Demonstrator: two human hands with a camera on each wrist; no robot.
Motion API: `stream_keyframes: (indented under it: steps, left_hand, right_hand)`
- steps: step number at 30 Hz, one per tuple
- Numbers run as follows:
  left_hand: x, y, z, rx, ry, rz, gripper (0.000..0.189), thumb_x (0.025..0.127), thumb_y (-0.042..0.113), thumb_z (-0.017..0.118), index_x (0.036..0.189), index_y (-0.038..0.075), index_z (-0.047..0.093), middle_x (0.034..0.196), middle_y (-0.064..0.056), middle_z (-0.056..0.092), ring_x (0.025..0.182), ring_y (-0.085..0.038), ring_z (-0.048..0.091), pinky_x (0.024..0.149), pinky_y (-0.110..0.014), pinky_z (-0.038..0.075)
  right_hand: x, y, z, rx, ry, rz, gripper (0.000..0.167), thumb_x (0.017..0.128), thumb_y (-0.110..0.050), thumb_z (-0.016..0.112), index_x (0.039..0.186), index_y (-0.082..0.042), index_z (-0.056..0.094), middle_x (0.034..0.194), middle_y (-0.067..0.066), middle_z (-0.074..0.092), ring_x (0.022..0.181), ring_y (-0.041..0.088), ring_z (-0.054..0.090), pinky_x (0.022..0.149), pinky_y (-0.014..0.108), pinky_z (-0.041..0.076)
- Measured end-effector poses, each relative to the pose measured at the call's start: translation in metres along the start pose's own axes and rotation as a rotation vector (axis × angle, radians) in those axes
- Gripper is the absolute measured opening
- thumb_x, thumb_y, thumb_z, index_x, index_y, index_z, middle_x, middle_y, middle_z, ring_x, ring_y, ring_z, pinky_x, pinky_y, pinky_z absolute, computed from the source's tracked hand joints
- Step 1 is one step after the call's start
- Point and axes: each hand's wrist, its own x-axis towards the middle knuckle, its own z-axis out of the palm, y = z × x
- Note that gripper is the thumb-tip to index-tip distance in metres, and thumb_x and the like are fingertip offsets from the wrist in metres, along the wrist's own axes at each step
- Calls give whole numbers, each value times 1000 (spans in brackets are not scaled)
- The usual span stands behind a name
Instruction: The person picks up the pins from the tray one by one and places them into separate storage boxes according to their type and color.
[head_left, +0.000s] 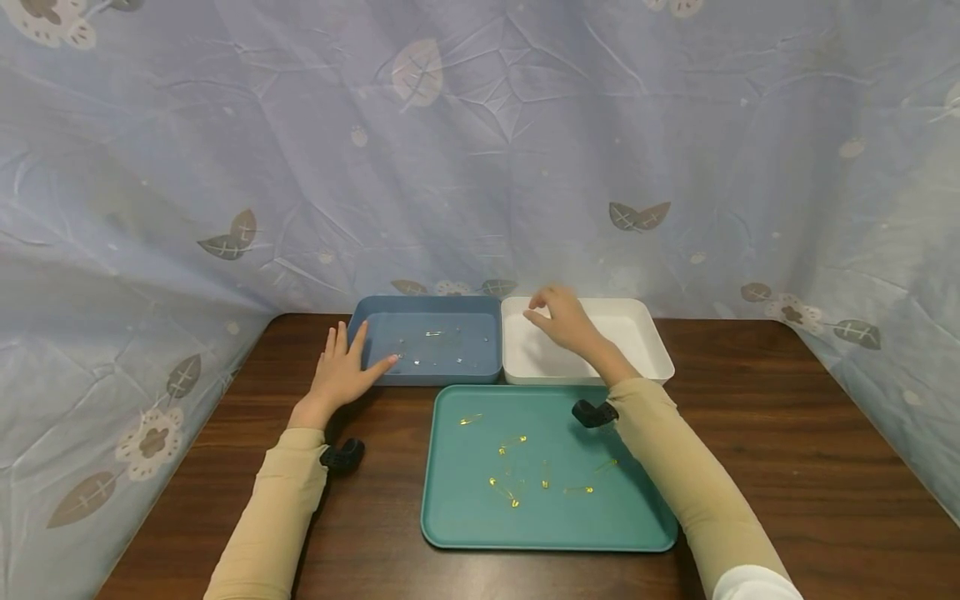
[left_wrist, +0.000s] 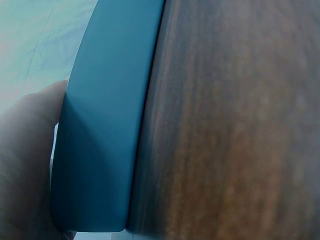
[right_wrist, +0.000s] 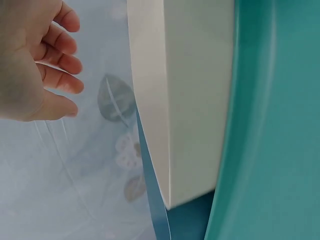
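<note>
My left hand (head_left: 342,372) lies with spread fingers over the left end of the blue tray (head_left: 360,310), its thumb reaching inside over the near edge. In the left wrist view, part of that hand (left_wrist: 30,150) shows beside the blue tray's outer wall (left_wrist: 107,115). Small silver safety pins (head_left: 433,334) are scattered in the blue tray. Above the white tray (head_left: 652,354) hovers my right hand (head_left: 562,321). The right wrist view shows its fingers (right_wrist: 62,62) loosely bent, with nothing between them and the thumb.
A green tray (head_left: 585,529) in front holds several gold safety pins (head_left: 546,482), and my right forearm passes over its right side. All three trays stand on a dark wooden table (head_left: 787,433). A patterned curtain (head_left: 465,167) hangs right behind the blue and white trays.
</note>
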Motion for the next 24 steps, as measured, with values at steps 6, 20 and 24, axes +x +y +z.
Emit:
stream_keyframes:
  steps: [6, 20, 24]
  left_hand:
    - [0, 0, 0, -1, 5, 1, 99, 89, 71, 46, 158, 15, 1, 161, -27, -11, 149, -48, -7, 113, -72, 9]
    - [0, 1, 1, 1, -8, -9, 98, 90, 69, 47, 158, 15, 0, 160, -25, -14, 149, -46, -11, 113, -72, 8]
    - [1, 0, 1, 1, -5, -9, 99, 90, 70, 46, 158, 15, 1, 161, -25, -14, 149, -46, -12, 113, -72, 8]
  right_hand:
    - [-17, 16, -17, -12, 3, 33, 27, 98, -22, 59, 107, 3, 64, 111, 23, 61, 109, 38, 52, 99, 53, 39]
    - [-62, 62, -46, -65, 53, 132, 34, 99, -25, 57, 114, 5, 60, 121, 26, 56, 123, 44, 44, 109, 58, 29]
    - [-74, 73, -51, -93, 81, 128, 39, 98, -26, 59, 120, 6, 57, 126, 27, 54, 126, 46, 42, 108, 59, 30]
